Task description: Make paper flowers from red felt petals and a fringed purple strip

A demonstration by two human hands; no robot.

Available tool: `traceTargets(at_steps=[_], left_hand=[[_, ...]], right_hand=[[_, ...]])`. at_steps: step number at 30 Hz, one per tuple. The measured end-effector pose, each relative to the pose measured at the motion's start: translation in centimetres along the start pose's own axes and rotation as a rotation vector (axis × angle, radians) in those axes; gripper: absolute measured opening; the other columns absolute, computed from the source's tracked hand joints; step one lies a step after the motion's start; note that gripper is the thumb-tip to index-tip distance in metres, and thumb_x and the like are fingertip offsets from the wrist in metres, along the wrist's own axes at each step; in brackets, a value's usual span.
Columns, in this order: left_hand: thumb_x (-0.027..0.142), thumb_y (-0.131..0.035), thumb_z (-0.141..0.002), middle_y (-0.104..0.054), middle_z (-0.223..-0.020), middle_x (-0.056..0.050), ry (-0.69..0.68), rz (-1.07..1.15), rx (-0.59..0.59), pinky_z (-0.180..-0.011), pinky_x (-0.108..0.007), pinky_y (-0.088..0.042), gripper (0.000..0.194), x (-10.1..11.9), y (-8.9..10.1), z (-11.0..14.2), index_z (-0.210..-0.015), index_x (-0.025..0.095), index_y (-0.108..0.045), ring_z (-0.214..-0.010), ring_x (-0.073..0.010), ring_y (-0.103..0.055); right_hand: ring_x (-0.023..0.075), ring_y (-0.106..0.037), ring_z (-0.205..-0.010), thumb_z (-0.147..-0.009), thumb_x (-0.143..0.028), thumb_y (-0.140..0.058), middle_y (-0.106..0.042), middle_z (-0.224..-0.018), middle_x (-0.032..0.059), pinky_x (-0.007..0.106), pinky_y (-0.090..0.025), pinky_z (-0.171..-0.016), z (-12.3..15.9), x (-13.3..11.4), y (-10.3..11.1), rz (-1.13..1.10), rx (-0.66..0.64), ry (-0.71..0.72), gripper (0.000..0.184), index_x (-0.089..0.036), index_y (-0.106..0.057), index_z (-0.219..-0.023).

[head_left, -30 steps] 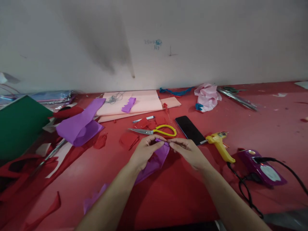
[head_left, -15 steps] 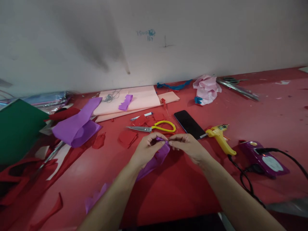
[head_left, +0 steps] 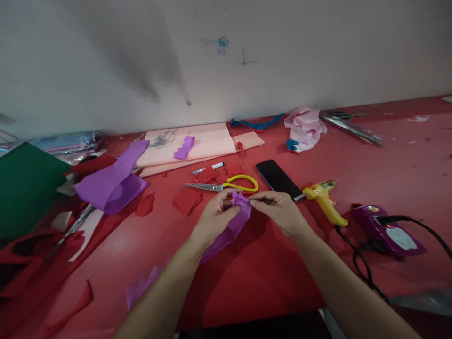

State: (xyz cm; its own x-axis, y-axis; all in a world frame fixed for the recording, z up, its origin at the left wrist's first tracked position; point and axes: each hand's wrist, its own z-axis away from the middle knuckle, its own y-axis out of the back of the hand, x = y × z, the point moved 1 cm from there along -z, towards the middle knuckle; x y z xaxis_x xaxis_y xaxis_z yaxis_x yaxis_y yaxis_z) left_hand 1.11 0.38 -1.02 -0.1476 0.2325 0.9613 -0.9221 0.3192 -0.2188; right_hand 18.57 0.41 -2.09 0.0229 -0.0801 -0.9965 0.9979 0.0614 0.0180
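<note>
A purple strip of thin fabric or crepe-like paper (head_left: 229, 233) runs between my hands, bunched into small folds at its upper end. My left hand (head_left: 215, 216) pinches that gathered end between thumb and fingers. The fingertips of my right hand (head_left: 277, 209) grip its right edge. Under my left forearm the strip trails down to a jagged-cut end at the lower left. Just beyond my fingers lie scissors (head_left: 226, 185) with yellow handles, and a black phone (head_left: 278, 179) rests behind my right hand.
A yellow glue gun (head_left: 325, 202) and a purple power socket box (head_left: 388, 230) with black cords sit at right. Pink sheets (head_left: 208, 141) lie by the wall, a folded purple sheet (head_left: 109, 183) at left. Red scraps (head_left: 187, 201) and a green board (head_left: 31, 188) are also there.
The gathered purple end now stands up higher and shows more between my fingertips. Both hands keep their hold and nearly the same place; the whole view has shifted slightly.
</note>
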Motion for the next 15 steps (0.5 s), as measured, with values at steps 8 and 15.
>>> traceTargets(at_steps=[8,15], left_hand=[[0.013,-0.062,-0.070,-0.066,-0.079,0.000,0.021,0.009,0.090,-0.065,-0.022,-0.043,0.044,0.5,-0.3,0.2,-0.112,0.021,-0.056,-0.071,-0.0118,-0.061],[0.011,-0.061,-0.067,-0.061,-0.072,0.004,0.030,0.068,0.144,-0.058,-0.020,-0.040,0.049,0.8,-0.2,0.3,-0.114,0.021,-0.056,-0.061,-0.0087,-0.055]], right_hand=[[0.0169,-0.063,-0.067,-0.078,-0.024,-0.063,-0.072,-0.075,0.0029,0.031,-0.050,-0.064,0.9,-0.9,-0.8,0.409,0.142,0.366,0.013,-0.023,-0.075,-0.082],[0.0190,-0.065,-0.081,-0.086,-0.021,-0.055,-0.072,-0.087,0.0051,0.035,-0.054,-0.075,1.2,-0.6,-0.8,0.608,0.094,0.632,0.022,-0.027,-0.074,-0.096]])
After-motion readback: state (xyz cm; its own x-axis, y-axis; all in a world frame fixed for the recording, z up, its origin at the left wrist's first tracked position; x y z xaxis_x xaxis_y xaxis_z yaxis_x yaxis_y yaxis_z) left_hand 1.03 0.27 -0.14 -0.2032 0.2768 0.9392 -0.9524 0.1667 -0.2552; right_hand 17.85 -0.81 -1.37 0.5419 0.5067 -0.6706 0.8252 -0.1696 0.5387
